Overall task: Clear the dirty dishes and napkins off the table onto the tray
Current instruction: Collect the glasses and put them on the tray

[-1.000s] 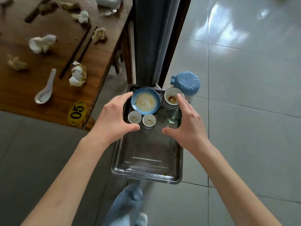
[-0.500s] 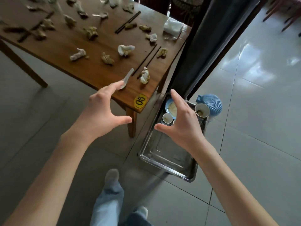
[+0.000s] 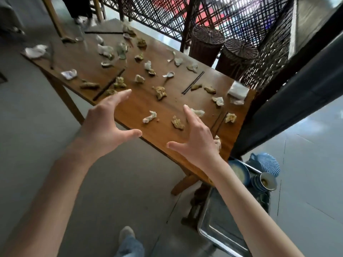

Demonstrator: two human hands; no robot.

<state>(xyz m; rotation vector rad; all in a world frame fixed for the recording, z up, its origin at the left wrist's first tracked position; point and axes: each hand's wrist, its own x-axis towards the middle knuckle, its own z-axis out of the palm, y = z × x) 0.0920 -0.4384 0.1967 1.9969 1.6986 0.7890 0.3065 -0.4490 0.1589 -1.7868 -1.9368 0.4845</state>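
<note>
Over tabletop [image 3: 141,106], centre frame: fingers [image 3: 118,96] of both hands spread, empty. Risk: hasty grab scatters crumpled napkins [image 3: 149,116] off edge.

A restaurant dining room, after a meal; the long wooden table [image 3: 141,108] is strewn with crumpled napkins [image 3: 149,117], chopsticks [image 3: 193,82] and a spoon [image 3: 168,75]; beyond the table stand a dark lattice screen [image 3: 232,19] and two wicker baskets [image 3: 207,43]; on the tiled floor by the table's near end lies a steel tray [image 3: 209,234] with stacked dirty bowls [image 3: 267,181].
</note>
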